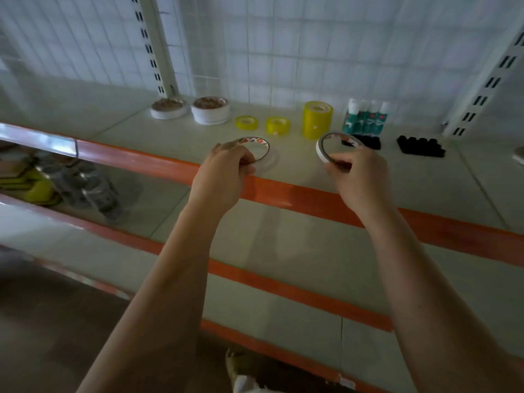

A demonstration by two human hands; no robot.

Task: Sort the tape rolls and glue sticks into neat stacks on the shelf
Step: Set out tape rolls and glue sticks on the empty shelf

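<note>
White shelf w/ orange front lip point(326, 199), wire-grid back panel behind it — that's your workspace, and you've got both hands up at the front edge. Left hand point(224, 171) is curled round a thin tape roll point(256, 148) that sits low at the shelf surface, fingers on its near rim; can't tell if it's fully down or just off. Right hand point(357, 174) pinches a second thin tape ring point(329, 146) by its near edge, tilted up and clear of the shelf. Hands are well apart, one roll each.

Handling, best guess: these rings look v. light and stiff but narrow, so they'll roll or tip if you let go on edge. Pinch across the rim, lay flat, then stack.

Rest of the stock, back row, left to right: two white tape stacks point(190, 109), side by side near the upright; two small yellow rolls point(262, 123) lying flat, apart from each other; a tall yellow roll stack point(317, 119); then the glue sticks point(365, 117), upright, packed touching in a row. In front of them, dark trays point(421, 146) w/ black round items in them — too blurred to say what. No bins otherwise; everything sits straight on the shelf. Lower shelf, left, holds some wrapped goods, unclear.
</note>
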